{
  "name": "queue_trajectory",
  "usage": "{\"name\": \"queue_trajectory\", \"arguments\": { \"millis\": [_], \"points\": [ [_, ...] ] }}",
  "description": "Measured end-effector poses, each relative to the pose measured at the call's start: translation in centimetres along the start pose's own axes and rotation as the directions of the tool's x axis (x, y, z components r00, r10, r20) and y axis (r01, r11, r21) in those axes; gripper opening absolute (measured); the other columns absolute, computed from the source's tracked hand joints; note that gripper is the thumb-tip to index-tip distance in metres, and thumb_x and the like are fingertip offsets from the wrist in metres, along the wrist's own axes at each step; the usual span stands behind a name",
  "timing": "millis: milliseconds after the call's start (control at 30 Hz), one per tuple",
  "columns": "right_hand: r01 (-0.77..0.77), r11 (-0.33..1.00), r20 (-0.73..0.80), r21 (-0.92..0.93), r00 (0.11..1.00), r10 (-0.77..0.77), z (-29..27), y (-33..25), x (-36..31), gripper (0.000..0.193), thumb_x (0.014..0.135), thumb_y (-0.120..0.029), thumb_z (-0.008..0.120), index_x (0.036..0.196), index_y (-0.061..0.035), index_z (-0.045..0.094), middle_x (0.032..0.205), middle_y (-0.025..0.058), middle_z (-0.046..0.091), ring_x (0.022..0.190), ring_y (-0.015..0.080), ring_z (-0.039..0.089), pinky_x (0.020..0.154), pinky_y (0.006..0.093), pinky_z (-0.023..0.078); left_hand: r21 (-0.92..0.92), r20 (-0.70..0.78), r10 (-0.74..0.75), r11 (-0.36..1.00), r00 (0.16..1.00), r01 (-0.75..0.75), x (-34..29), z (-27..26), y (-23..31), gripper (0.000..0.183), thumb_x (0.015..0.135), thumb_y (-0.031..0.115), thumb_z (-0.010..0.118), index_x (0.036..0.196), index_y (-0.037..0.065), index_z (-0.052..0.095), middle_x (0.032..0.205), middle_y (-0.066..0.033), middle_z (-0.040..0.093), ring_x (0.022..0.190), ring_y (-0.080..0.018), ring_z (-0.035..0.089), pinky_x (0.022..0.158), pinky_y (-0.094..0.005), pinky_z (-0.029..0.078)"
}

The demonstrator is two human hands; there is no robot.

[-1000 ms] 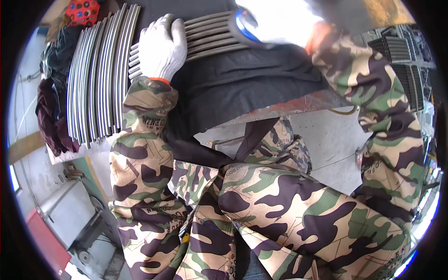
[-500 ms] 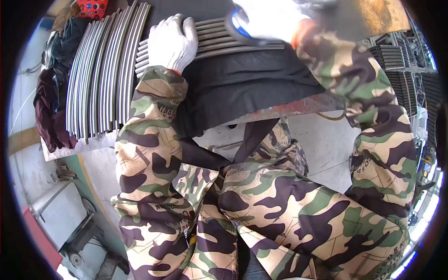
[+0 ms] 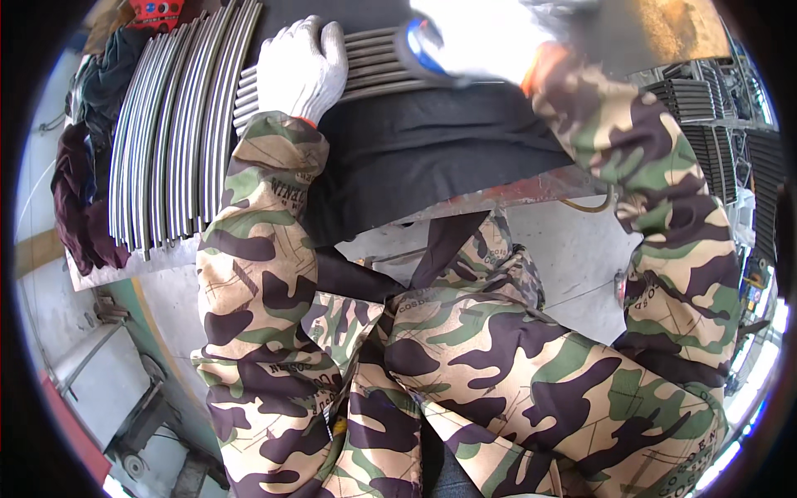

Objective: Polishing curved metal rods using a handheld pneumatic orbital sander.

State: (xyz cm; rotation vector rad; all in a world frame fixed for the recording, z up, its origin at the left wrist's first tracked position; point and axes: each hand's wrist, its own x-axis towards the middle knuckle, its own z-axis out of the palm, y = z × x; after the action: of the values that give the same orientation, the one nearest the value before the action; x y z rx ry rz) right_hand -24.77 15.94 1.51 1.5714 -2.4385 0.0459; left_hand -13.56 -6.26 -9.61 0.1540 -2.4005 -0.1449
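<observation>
Thin metal rods (image 3: 374,60) lie side by side across a black cloth (image 3: 440,141) on the table. My left hand (image 3: 300,68), in a white knitted glove, rests flat over the left part of these rods, its fingers stretched out. At the right part, my right hand (image 3: 502,37) is white-gloved too, smeared by motion and glare. It grips a blue object with a dark round edge (image 3: 422,48), held over the rods; its exact kind is too blurred to tell. The right ends of the rods are mostly hidden beneath it.
More long metal rods (image 3: 178,137) lie in rows at the left. Beyond them are dark crumpled cloths (image 3: 83,199) and a red case (image 3: 158,12). Stacked dark rods (image 3: 685,104) fill a rack at the right. A brown, dusty board (image 3: 681,29) is at the far right.
My right hand and the blue object stay over the rods, blurred in both frames, with only a slight shift. My left hand keeps its place on the rods; the whole view has moved a little.
</observation>
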Motion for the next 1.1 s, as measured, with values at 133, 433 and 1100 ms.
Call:
{"name": "queue_trajectory", "arguments": {
  "millis": [133, 433, 1100],
  "points": [
    [-0.013, 0.998, -0.026, -0.063, 1.0, 0.011, 0.9, 3.1, 0.7, 0.026, 0.093, -0.03, 0.066, 0.103, -0.0052, 0.067, 0.095, 0.0237, 0.067, 0.086, 0.0436, 0.07, 0.077, 0.0552, 0.057, -0.024, -0.031, -0.039, 0.999, 0.999, 0.039, -0.5, 0.1, 0.2, 0.032, 0.104, 0.027, 0.061, 0.115, 0.001, 0.074, 0.114, -0.0186, 0.077, 0.106, -0.0392, 0.071, 0.097, -0.0474, 0.053],
    [0.054, 0.998, -0.087, -0.038, 0.995, -0.057, 1.1, 3.4, 0.2, 0.026, 0.092, -0.028, 0.066, 0.105, -0.0057, 0.067, 0.094, 0.0228, 0.067, 0.085, 0.0424, 0.07, 0.076, 0.0541, 0.057, 0.183, 0.02, 0.123, 0.975, 0.992, -0.125, -1.0, -0.2, 0.1, 0.04, 0.097, 0.032, 0.063, 0.119, 0.0, 0.073, 0.118, -0.0204, 0.072, 0.109, -0.0397, 0.066, 0.096, -0.0531, 0.049],
    [0.114, 0.993, -0.12, 0.041, 0.987, -0.108, 0.3, 1.9, -2.5, 0.024, 0.093, -0.029, 0.066, 0.1, -0.0066, 0.065, 0.091, 0.0222, 0.064, 0.08, 0.0415, 0.068, 0.069, 0.055, 0.054, 0.214, 0.127, 0.088, 0.97, 0.988, -0.114, -2.5, -2.5, 2.0, 0.046, 0.1, 0.03, 0.061, 0.133, -0.002, 0.067, 0.135, -0.0256, 0.066, 0.122, -0.0429, 0.059, 0.106, -0.0548, 0.044]
  ]
}}
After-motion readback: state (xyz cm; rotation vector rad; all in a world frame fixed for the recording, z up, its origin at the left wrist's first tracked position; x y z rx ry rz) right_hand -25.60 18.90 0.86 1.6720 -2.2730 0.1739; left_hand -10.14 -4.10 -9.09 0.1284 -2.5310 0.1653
